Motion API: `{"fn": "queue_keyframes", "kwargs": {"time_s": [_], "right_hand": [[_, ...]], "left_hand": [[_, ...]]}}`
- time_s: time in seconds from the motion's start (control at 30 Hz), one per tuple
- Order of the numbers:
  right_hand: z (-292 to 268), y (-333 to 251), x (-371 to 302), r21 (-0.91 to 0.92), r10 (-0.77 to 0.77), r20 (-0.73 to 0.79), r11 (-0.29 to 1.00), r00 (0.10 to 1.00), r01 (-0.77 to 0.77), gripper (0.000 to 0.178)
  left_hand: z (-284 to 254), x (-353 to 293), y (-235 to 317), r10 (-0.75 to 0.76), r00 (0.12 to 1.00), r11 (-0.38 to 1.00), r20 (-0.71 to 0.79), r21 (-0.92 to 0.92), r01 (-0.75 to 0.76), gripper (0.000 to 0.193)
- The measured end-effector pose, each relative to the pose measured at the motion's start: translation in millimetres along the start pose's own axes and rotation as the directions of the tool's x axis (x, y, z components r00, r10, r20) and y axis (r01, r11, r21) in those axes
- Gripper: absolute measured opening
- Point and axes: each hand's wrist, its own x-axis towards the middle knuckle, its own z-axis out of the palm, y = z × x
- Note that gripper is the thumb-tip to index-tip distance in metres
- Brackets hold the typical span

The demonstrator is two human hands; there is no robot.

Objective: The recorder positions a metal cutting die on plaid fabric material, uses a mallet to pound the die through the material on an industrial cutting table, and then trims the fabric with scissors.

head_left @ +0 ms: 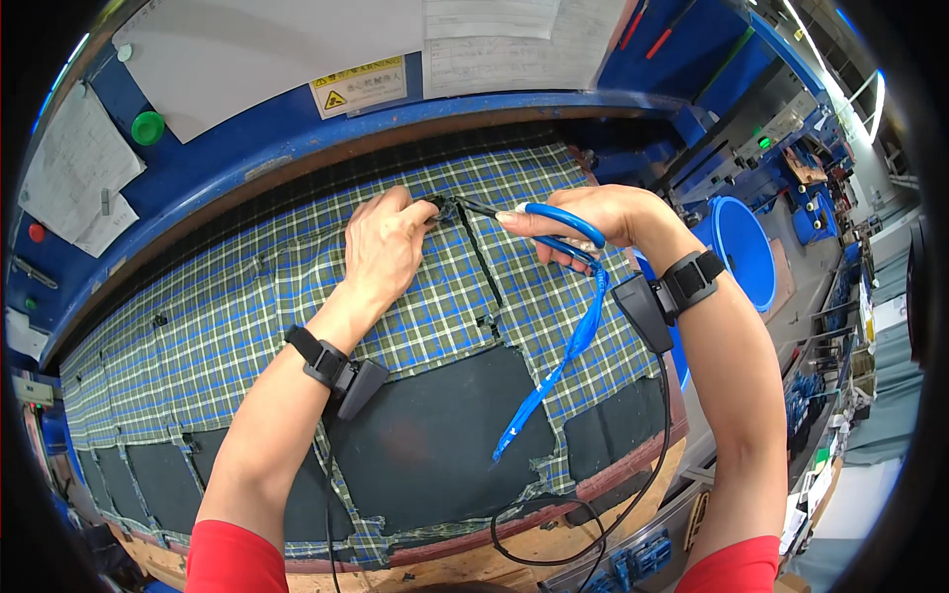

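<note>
Plaid fabric [306,267] in green, blue and white lies spread over a dark work surface. Blue-handled scissors [565,219] sit in my right hand [603,212], its fingers wrapped about the handles and the blades aimed left. A blue strip [563,371] hangs from the handles onto the cloth. Close to the blade tips, my left hand [384,242] pinches a small dark bit at the fabric's far part. What exactly it pinches is mostly hidden by the fingers. A dark slit [479,255] runs through the cloth from near the blades toward me.
Cut-out gaps along the near side bare the dark board [445,425]. Behind the cloth rises a blue machine frame [267,163] with papers and a yellow warning label [358,87]. A blue bin [741,254] stands at the right. Black cables [660,435] trail from both wrist devices.
</note>
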Motion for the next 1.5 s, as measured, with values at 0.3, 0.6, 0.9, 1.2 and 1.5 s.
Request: {"fn": "queue_keyframes", "kwargs": {"time_s": [0.3,0.6,0.9,1.2,1.5], "right_hand": [[3,6,14,0.102,0.029,0.065,0.994,0.997,-0.035,0.092],[7,-6,17,0.125,0.010,0.011,0.992,1.000,-0.012,0.086],[10,-8,15,0.079,-0.056,-0.043,0.995,0.998,0.059,0.079],[15,27,-28,0.152,-0.037,-0.039,0.987,0.999,0.043,0.071],[53,52,-108,-0.122,-0.025,-0.247,0.993,0.969,-0.005,0.085]], "left_hand": [[4,0,3,0.067,0.996,0.997,-0.058,0.038,-0.065,0.014],[4,-1,0,0.071,0.995,0.997,-0.070,0.041,-0.068,0.016],[2,-4,-2,0.085,0.995,0.996,-0.055,0.036,-0.083,0.017],[3,-5,0,0.060,0.997,0.998,-0.047,-0.024,-0.061,0.018],[-3,16,-7,-0.118,0.965,0.966,0.234,-0.199,0.166,0.027]]}}
